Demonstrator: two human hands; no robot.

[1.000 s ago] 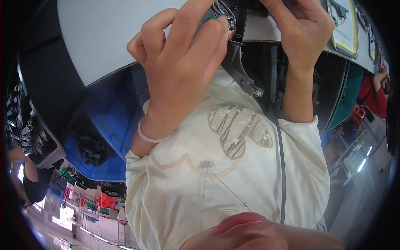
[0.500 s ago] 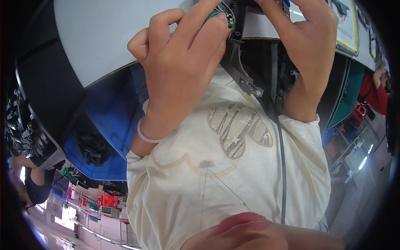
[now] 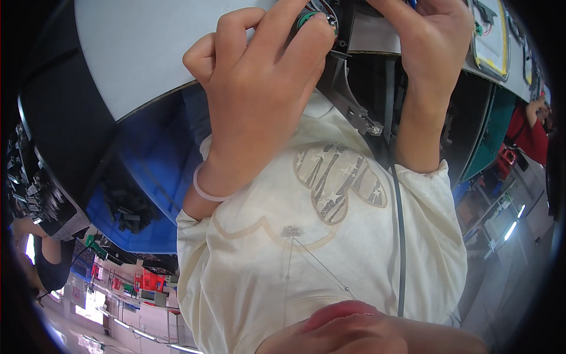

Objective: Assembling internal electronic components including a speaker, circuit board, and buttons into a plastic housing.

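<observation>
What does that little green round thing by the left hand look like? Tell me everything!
The small round part is green with dark and silvery bits, and looks hard. Thin wires run beside it. The left hand appears to hold it near the edge of the white table, partly hiding it.

A factory workshop: dark parts (image 3: 127, 216) in a blue bin (image 3: 158, 180), white worktable (image 3: 135, 53), tube lights (image 3: 511, 230).

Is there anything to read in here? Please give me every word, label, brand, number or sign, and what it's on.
No text is readable.
Cream shirt: its print shows star shapes; no letters that I can make out.
Green round part at the left hand: too small and covered to tell.
Red bins in the background: too blurred to tell.
</observation>
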